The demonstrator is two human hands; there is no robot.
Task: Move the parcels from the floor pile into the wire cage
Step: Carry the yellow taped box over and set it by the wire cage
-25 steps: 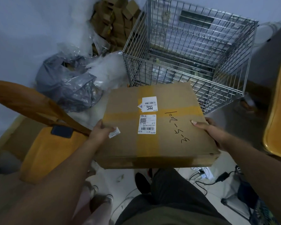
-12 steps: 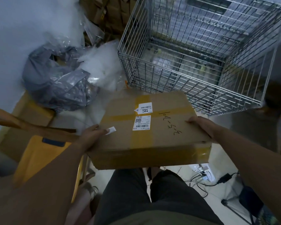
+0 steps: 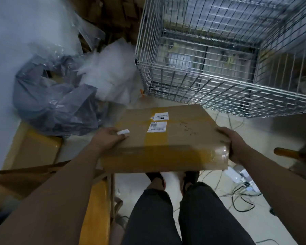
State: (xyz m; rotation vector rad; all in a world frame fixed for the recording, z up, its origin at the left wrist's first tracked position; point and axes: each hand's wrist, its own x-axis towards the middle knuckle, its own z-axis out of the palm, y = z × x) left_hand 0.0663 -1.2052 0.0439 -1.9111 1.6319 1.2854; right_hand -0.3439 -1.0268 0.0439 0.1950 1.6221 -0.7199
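the wire cage [image 3: 226,55] fills the upper right, open at the top, its near rim just beyond the carried parcel; its floor shows through the mesh but what lies there is too blurred to name. left of it sits the floor pile: a crumpled grey plastic bag [image 3: 55,103], white padding [image 3: 109,71] and yellow-taped boxes [image 3: 34,149]. the cardboard box [image 3: 166,138], flat and taped, with white labels [image 3: 157,126] on top, is held level above the person's feet, short of the cage. the left hand [image 3: 108,138] clamps its left edge, thumb on top; the right hand [image 3: 235,144] wraps the right near corner, fingers curled under. the step in hand looks like the carry. next the box probably needs lifting over the near rim, then lowering inside.
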